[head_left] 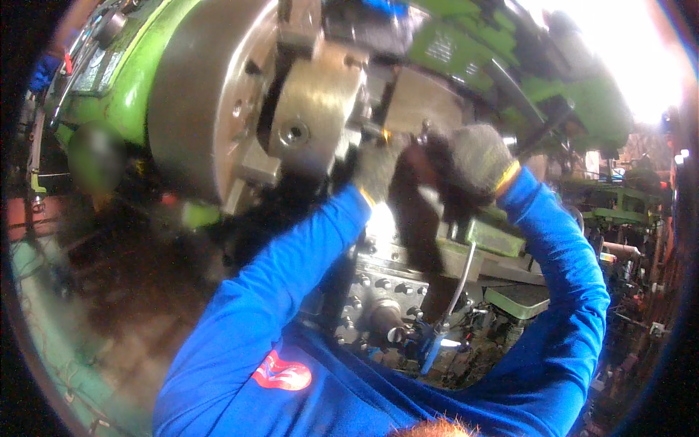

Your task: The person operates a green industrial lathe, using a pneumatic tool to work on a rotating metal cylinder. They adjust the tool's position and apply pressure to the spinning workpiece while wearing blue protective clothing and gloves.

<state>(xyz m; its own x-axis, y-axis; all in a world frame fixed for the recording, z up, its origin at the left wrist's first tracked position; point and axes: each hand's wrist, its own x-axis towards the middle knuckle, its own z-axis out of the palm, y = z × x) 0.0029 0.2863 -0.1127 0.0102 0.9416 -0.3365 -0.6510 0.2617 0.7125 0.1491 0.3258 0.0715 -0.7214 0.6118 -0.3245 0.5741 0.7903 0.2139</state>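
at the lower right of the metal piece point(318, 95) that is gripped by the round chuck point(193, 105), the gloved left hand point(375, 171) is positioned. farther right, the gloved right hand point(480, 158) is placed near a flat-faced block point(424, 100); whether either hand's fingers are closed around anything cannot be told.

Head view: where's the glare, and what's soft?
Head view: glare washes out the upper right; also in the head view, the left hand and right hand look soft, a round patch at left is heavily blurred, and the right sleeve reads crisper.
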